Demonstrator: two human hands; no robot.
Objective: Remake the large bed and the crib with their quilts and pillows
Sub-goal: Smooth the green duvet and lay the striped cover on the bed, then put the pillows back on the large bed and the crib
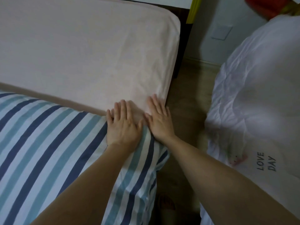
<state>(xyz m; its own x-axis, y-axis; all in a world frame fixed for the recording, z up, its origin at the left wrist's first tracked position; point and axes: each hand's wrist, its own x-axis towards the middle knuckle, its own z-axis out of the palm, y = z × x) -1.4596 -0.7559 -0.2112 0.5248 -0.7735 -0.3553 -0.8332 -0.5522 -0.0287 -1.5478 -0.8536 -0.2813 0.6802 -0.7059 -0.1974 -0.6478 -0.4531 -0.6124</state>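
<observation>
A pale pink sheet [84, 51] covers the mattress that fills the upper left. A blue-and-white striped quilt [40, 137] lies across the near part, its edge meeting the pink sheet. My left hand [123, 125] rests flat with spread fingers on the seam between quilt and sheet. Beside it, my right hand [159, 118] presses flat on the sheet's near right corner, fingers straight. Neither hand holds anything. A white quilt [259, 88] printed "LOVE DAY" is bunched at the right.
A strip of wooden floor [190, 88] runs between the bed and the white quilt. A wall with a pale switch plate [221, 32] stands behind. Something red and yellow [266, 7] sits at the top right. A slipper [167, 203] shows on the floor below.
</observation>
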